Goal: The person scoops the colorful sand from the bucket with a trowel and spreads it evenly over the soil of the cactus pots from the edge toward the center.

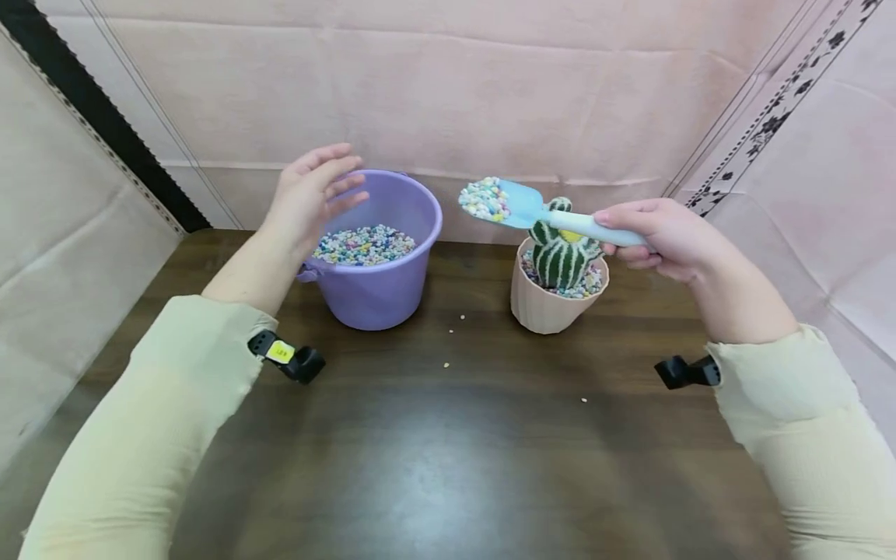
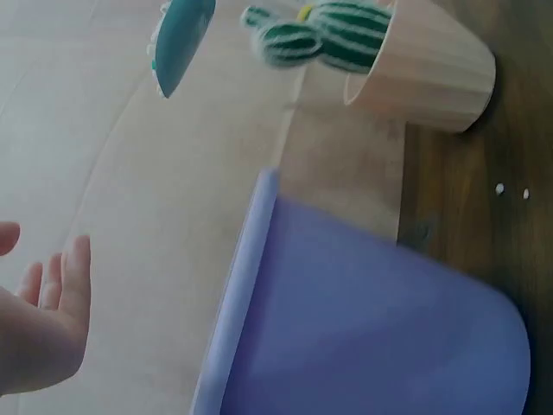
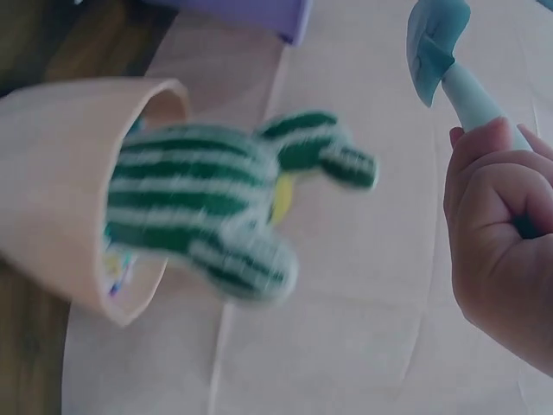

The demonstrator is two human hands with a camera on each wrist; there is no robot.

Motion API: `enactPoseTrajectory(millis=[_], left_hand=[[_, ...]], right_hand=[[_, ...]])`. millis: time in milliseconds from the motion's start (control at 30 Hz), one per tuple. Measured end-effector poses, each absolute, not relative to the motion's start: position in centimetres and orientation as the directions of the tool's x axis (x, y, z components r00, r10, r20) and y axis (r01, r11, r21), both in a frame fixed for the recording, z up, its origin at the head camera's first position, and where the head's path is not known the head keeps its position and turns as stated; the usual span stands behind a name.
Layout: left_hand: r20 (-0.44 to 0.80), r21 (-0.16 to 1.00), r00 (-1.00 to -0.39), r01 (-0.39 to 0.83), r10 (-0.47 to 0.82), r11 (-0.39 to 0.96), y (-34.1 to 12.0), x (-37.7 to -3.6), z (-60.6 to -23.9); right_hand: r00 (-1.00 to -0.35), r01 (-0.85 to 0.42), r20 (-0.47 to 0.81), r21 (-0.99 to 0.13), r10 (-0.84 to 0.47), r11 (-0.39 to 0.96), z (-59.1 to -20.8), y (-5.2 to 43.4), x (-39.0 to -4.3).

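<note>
Fingers (image 1: 633,218) of the right hand (image 1: 665,237) clamp the blue scoop (image 1: 521,206), pebble-laden above the cactus pot (image 1: 553,299); left hand (image 1: 308,194) spread apart.

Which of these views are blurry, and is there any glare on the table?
Head view: mostly sharp, with a pale glare patch on the dark table. Right wrist view: the toy cactus is smeared by blur. Left wrist view: the purple bucket close to the lens is soft.

Head view downward from above; wrist views close, sharing cactus (image 2: 333,35).
</note>
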State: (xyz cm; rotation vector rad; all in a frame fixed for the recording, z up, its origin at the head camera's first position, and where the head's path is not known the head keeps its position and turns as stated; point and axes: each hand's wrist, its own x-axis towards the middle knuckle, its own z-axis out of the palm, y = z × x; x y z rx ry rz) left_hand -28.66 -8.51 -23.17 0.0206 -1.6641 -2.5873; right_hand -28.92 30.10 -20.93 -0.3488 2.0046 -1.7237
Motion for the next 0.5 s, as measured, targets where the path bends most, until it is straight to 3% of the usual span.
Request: enactPoseTrajectory(millis=[500], left_hand=[[-0.046, 0.976, -0.982, -0.083, 0.182, -0.201, 1.1, -31.7, -25.9]], right_hand=[[-0.853, 0.104, -0.128, -0.992, -0.506, 0.075, -23.2, 36.3, -25.6]])
